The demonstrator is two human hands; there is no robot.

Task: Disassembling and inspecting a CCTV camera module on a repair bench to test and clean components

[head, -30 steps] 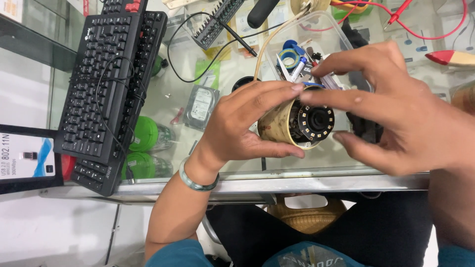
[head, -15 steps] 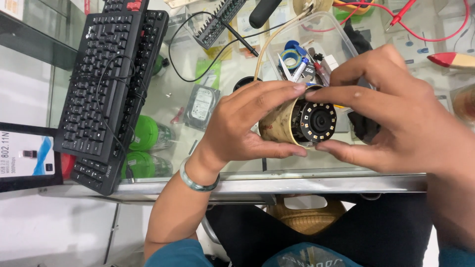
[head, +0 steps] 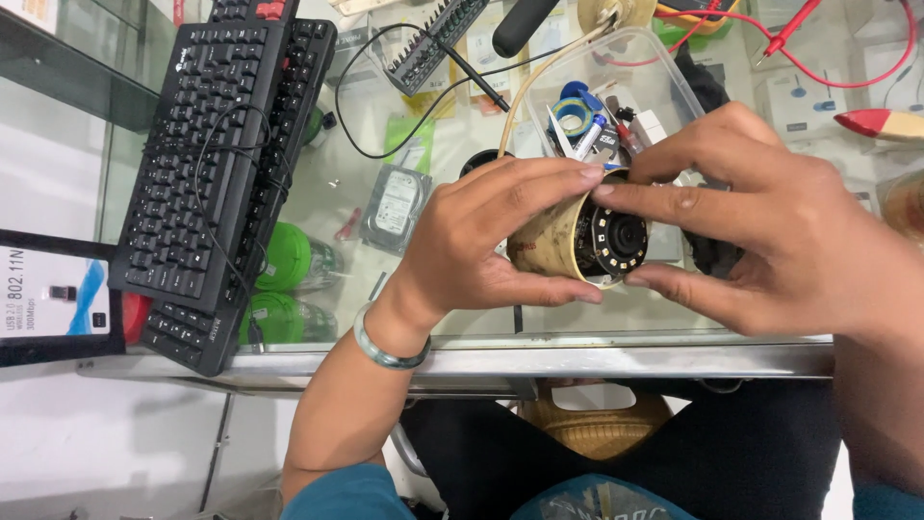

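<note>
A dirty cream-coloured cylindrical security camera (head: 570, 243) with a black lens face ringed by small lights is held above the glass table (head: 626, 358). My left hand (head: 481, 241) wraps around its body from the left, fingers over the top and thumb underneath. My right hand (head: 770, 226) pinches the front rim of the camera from the right, index finger on top and thumb below. A pale bangle sits on my left wrist.
Two stacked black keyboards (head: 217, 144) lie at the left. A clear plastic tub (head: 616, 91) of small parts stands behind the camera, a hard drive (head: 395, 207) to its left. Black cables, a bit holder (head: 438, 39) and red probe leads (head: 789, 34) lie at the back.
The camera has turned slightly in my hands, its lens face now angled more to the right. My right fingers have shifted along the front rim.
</note>
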